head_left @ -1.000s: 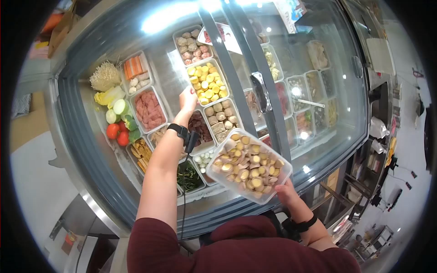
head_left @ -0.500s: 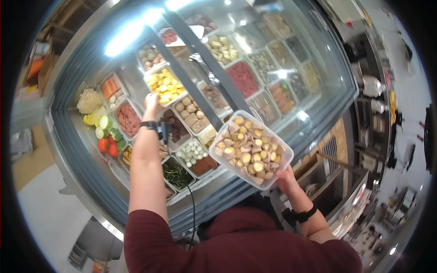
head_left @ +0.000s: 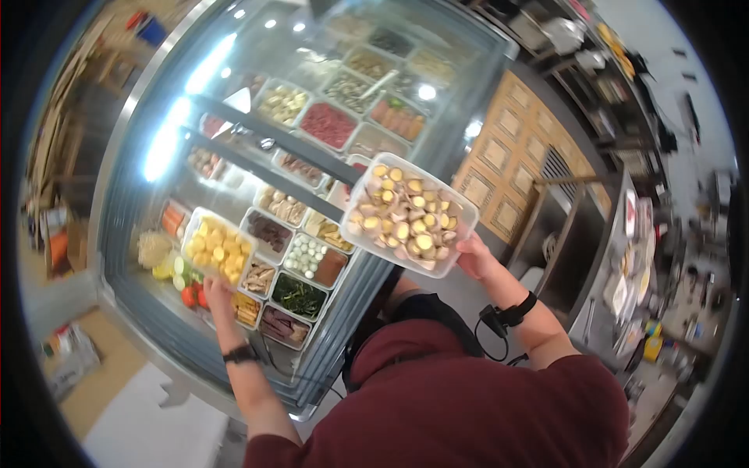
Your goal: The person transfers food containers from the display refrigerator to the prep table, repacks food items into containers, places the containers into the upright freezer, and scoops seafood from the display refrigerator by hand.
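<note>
My left hand (head_left: 218, 291) grips the near edge of a white tub (head_left: 253, 246) of yellow chunks, lifted over the other tubs at the left of the glass-sided display case. Its fingers are partly hidden by the tub. On the right, my right hand (head_left: 474, 257) clasps the corner of a larger clear plastic container (head_left: 435, 272) filled with cut pieces that have yellow centres and pale brownish skins. This container is tilted towards me and hangs over the case's front edge. Tomatoes (head_left: 189, 296) and green vegetables lie beside my left hand.
Several tubs fill the display case (head_left: 367, 292), among them dark leafy greens (head_left: 298, 298), small white balls (head_left: 307, 256) and red meat (head_left: 328, 125). Grey bars (head_left: 269, 183) cross the case. Shelves and a metal counter (head_left: 597, 288) stand to the right.
The tub of yellow chunks has been lifted from its slot and moved left and nearer with my left hand. My right hand still holds its container. The whole view has shifted and turned.
</note>
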### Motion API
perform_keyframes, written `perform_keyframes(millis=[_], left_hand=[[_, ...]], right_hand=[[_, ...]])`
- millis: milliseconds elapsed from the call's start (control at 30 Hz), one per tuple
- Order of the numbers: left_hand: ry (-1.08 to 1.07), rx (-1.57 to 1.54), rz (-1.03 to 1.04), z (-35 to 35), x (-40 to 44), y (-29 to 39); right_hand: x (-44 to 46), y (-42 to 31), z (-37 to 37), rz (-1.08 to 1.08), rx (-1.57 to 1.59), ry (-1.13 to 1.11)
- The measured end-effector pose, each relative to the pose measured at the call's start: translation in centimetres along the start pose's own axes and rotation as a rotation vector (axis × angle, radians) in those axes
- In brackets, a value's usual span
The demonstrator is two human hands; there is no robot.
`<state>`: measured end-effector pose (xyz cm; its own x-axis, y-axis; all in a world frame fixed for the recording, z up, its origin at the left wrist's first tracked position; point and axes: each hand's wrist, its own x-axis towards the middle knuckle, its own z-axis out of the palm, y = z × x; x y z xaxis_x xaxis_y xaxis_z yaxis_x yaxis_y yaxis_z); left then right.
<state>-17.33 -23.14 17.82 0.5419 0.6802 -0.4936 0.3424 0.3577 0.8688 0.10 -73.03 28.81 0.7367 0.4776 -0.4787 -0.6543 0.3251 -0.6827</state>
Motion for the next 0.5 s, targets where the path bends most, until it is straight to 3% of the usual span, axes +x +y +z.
perform_keyframes(millis=[67,167,300,500], left_hand=[[-0.131,-0.022,0.037,0.3,-4.1,2.4],[-0.299,0.006,0.018,5.6,-9.8,6.4],[-0.495,0.071,0.09,10.6,-14.5,9.2],[-0.87,0.426,0.163,26.7,-24.0,9.4]], right_hand=[[-4.4,0.2,-1.2,-0.059,0.153,0.029],[-7.2,2.1,-4.9,-0.006,-0.04,0.066],[-13.7,1.6,-4.7,-0.244,0.212,-0.069],[-21.5,8.1,-17.5,-0.401,0.649,0.021]])
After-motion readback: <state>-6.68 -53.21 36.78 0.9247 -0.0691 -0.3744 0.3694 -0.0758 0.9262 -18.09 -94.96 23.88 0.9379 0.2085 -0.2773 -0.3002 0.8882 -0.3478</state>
